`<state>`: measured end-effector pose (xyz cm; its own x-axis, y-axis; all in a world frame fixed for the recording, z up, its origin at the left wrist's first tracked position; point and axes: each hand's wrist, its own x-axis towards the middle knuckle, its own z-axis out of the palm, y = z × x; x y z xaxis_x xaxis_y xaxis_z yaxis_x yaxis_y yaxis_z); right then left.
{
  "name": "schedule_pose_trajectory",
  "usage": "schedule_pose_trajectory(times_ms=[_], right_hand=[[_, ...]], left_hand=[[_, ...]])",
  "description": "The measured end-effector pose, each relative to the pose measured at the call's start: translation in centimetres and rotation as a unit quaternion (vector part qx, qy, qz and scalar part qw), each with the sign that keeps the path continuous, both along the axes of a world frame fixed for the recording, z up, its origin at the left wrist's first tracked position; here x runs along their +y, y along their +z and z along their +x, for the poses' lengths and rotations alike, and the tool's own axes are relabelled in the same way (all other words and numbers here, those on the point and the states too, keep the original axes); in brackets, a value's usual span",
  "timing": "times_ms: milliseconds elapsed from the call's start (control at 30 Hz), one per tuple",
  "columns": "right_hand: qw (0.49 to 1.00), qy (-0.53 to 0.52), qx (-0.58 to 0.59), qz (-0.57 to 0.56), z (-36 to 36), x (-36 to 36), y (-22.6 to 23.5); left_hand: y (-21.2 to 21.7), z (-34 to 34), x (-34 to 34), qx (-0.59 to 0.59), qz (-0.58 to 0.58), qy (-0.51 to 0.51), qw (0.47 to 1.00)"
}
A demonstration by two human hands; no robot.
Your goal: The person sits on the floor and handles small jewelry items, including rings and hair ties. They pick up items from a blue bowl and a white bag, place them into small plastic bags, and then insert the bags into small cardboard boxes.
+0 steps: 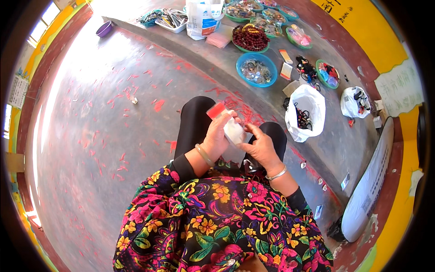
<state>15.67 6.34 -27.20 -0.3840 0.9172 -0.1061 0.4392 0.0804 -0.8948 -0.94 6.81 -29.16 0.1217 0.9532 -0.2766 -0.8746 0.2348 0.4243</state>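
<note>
1. Left hand (218, 137) grips a small whitish packet (234, 132) with a red end, its thumb and fingers closed around the side.
2. Right hand (262, 146) meets the packet at its near right edge, thumb and forefinger touching it; whether they pinch it firmly, I cannot tell.
3. Held above the person's dark-trousered knees (195, 119), the packet tilts, its red end pointing far left.
4. Right of the hands, on the floor (90, 181), stands an open white bag (317, 111) with dark looped items inside; a smaller white bag (348, 106) sits farther right.
5. Beyond the hands, slightly right, is a blue basin (257, 84) of small clear-wrapped pieces.
6. Farther still, dark red beads (249, 38) fill a green basin, near a tall white printed bag (201, 18).
7. Red scraps (158, 106) litter the floor, left of the knees and beyond them.
8. At the far left lies a purple bowl (104, 29).
</note>
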Motion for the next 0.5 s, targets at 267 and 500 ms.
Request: schedule_pose_trajectory(times_ms=[267,500], right_hand=[[0.993,0.035,-0.099,0.052,-0.7,-0.5,0.4],[0.886,-0.022,0.330,-0.325,0.9,0.9,-1.2]], left_hand=[[-0.9,1.3,0.1,0.094,0.022,0.053,0.994],[1.1,1.1,2.8,0.036,0.082,-0.006,0.996]])
